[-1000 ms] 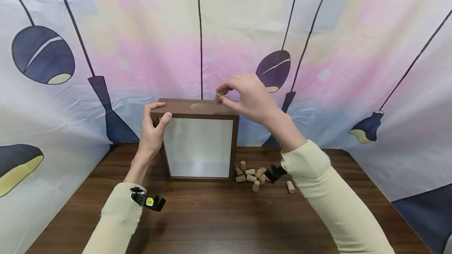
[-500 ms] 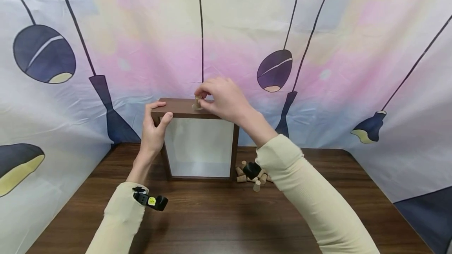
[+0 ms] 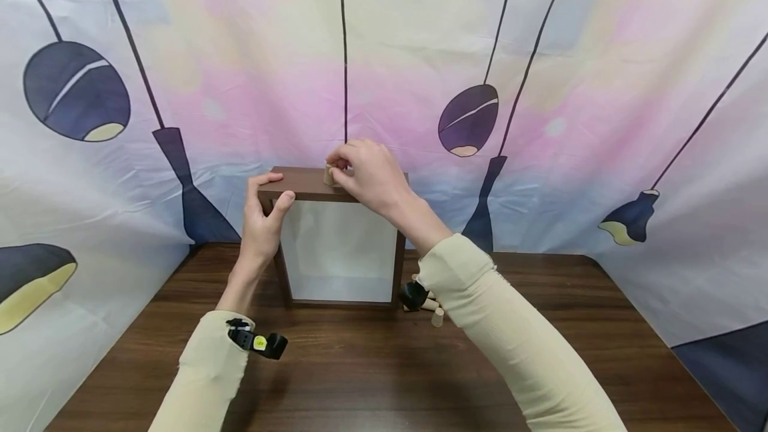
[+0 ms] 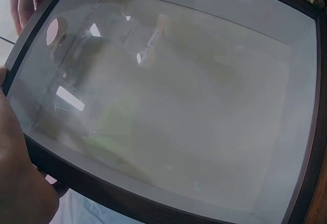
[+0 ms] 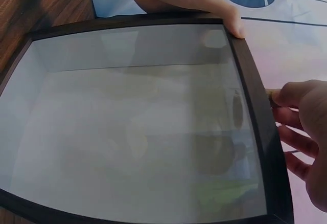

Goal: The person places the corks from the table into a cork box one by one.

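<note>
A brown-framed box (image 3: 300, 182) with a clear front and white interior stands upright on the table. The left hand (image 3: 261, 229) grips its upper left corner, thumb on the front edge and fingers over the top. Above the box's top, the right hand (image 3: 375, 175) pinches a cork (image 3: 329, 175) between thumb and fingers, its lower end at the middle of the top face, where the hole is hidden. In the right wrist view the cork (image 5: 272, 97) shows only partly beside the frame (image 5: 258, 111). Through the left wrist view's clear pane, the box looks empty.
Several corks lie right of the box, partly hidden by the right wrist's black camera (image 3: 414, 295); one cork (image 3: 438, 317) stands in front of them. A printed cloth (image 3: 396, 32) hangs behind the wooden table (image 3: 348, 365).
The right hand has moved left along the box's top with the cork, from its right part to the middle, and lowered slightly. The left hand keeps its grip on the corner.
</note>
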A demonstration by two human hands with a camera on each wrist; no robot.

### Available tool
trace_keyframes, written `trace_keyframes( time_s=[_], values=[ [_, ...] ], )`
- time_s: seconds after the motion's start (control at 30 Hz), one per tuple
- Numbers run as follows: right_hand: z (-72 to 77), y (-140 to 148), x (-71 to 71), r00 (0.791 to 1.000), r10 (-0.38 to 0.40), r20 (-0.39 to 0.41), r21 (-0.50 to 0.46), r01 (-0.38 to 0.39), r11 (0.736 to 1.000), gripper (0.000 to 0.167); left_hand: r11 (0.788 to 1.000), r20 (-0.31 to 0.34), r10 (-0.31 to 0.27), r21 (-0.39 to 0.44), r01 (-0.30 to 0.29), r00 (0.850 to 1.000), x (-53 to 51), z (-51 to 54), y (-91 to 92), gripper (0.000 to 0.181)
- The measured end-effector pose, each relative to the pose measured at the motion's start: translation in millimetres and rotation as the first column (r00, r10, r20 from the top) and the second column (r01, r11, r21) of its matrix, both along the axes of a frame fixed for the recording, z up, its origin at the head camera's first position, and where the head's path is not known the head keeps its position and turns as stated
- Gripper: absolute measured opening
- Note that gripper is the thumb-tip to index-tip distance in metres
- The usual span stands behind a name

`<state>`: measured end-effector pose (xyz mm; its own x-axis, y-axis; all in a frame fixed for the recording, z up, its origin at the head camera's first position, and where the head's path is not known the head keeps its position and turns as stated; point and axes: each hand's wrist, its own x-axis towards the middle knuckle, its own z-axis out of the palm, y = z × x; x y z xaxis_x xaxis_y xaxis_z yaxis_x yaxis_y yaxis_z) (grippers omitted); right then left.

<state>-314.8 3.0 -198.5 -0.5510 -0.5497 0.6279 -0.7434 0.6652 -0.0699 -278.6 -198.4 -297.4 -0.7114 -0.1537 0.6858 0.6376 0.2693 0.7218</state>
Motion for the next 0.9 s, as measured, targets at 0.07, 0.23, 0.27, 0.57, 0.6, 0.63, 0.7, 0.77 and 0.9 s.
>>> trace_keyframes(
  time_s=[0.07,0.23,0.27,0.57,0.6,0.63,0.7,0.77,0.9],
  values=[
    [-1.1,-2,-0.4,1.000,-0.023,-0.006,-0.005,0.023,1.000,0.013,1.000,-0.004,0.007,-0.004,-0.007,1.000,-0.1,0.1,-0.2,0.044],
    [-1.8,-5,-1.4,0.998,-0.060,0.015,-0.020,0.060,0.998,0.012,1.000,-0.002,0.016,0.007,-0.016,1.000,0.1,0.2,0.2,0.044],
    [-2.0,-5,-1.9,0.998,-0.062,0.026,-0.030,0.062,0.998,0.012,1.000,0.001,0.015,0.009,-0.015,1.000,0.0,0.1,0.3,0.044],
    [-4.7,2,-2.6,0.996,-0.030,0.084,-0.098,0.038,0.994,0.009,1.000,0.016,0.014,0.014,-0.014,1.000,0.7,-0.2,1.5,0.046],
    [-4.8,2,-2.5,0.996,-0.021,0.088,-0.103,0.030,0.994,0.009,1.000,0.017,0.015,0.015,-0.015,1.000,0.7,-0.4,1.7,0.046],
    [-4.9,2,-2.2,0.996,-0.013,0.091,-0.108,0.023,0.994,0.009,1.000,0.015,0.013,0.017,-0.013,1.000,0.5,-0.4,1.8,0.046],
    [-4.9,3,-1.5,0.995,0.000,0.097,-0.113,0.011,0.994,0.008,1.000,0.016,0.015,0.016,-0.015,1.000,0.3,-0.6,2.2,0.047],
    [-4.4,4,-0.5,0.994,0.002,0.105,-0.113,0.010,0.994,0.008,1.000,0.016,0.009,0.020,-0.009,1.000,-0.4,-0.5,2.1,0.047],
    [-3.0,6,0.7,0.993,-0.012,0.117,-0.101,0.024,0.995,0.010,1.000,0.016,0.002,0.021,-0.002,1.000,-1.1,-0.5,1.2,0.046]
  ],
)
